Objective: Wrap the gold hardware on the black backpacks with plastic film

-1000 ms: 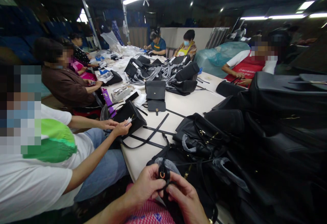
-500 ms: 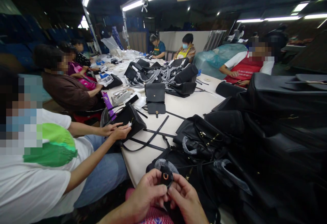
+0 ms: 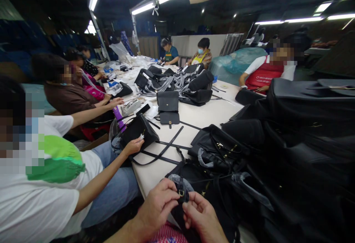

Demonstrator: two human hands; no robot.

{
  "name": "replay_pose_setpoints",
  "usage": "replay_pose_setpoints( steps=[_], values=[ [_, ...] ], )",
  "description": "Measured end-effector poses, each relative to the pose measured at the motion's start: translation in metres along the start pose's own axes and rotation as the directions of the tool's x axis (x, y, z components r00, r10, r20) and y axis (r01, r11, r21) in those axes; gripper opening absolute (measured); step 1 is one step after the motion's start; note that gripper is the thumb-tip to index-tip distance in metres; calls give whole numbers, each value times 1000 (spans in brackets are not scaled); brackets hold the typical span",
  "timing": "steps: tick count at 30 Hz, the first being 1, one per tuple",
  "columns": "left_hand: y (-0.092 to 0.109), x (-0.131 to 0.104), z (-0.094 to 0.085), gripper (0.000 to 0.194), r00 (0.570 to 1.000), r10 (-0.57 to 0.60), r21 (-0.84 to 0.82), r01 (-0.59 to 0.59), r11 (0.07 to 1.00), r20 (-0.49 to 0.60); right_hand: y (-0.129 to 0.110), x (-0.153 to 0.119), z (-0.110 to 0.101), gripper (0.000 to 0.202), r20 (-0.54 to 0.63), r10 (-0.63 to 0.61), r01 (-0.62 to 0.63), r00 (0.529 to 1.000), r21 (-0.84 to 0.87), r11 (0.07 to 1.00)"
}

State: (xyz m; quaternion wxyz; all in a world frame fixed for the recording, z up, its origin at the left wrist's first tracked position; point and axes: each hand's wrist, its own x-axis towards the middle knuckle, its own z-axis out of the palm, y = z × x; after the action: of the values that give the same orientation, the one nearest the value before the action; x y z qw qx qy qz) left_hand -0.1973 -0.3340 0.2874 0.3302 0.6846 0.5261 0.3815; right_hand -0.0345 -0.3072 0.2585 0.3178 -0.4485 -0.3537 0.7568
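Observation:
At the near table edge, my left hand (image 3: 159, 208) pinches the edge of a small gold buckle (image 3: 181, 193) on a black strap (image 3: 182, 183). Facing it, my right hand (image 3: 202, 215) has thumb and forefinger closed on the strap just below and right of the buckle. The strap's lower part is hidden behind my fingers. A black bag (image 3: 216, 195) with a film-wrapped handle (image 3: 191, 187) lies right behind and beside my hands. Pink patterned cloth (image 3: 166, 233) shows beneath them.
Black bags (image 3: 302, 132) pile high on my right. Another black bag (image 3: 168, 106) lies mid-table, before a heap of bags with grey-wrapped straps (image 3: 177, 82). Loose black straps (image 3: 169, 145) cross the white table (image 3: 149, 174). At left, a co-worker's hand (image 3: 134, 146) touches a bag.
The buckle has turned, now showing its gold frame, and my left hand has shifted slightly up and left. The left co-worker's far arm has reached out across the table.

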Motion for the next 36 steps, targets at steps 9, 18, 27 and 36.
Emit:
replay_pose_setpoints(
  steps=[9, 18, 27, 36],
  values=[
    [-5, 6, 16, 24, 946, 324, 459, -298, 837, 23, 2, 1, 7, 28, -26, 43, -46, 999, -145, 988],
    [-12, 5, 14, 15, 956, 255, 545, -292, 786, 144, 12, -3, -5, 24, -166, 66, -81, 984, -82, 993],
    [-7, 6, 25, 20, 923, 377, 560, -354, 749, 79, 17, -4, -7, 14, 40, -553, 373, 832, -778, 505],
    [-2, 12, 18, 21, 981, -194, 79, 191, 978, 22, 18, -14, -9, 13, 231, -403, 431, 885, -735, 524]
  ],
)
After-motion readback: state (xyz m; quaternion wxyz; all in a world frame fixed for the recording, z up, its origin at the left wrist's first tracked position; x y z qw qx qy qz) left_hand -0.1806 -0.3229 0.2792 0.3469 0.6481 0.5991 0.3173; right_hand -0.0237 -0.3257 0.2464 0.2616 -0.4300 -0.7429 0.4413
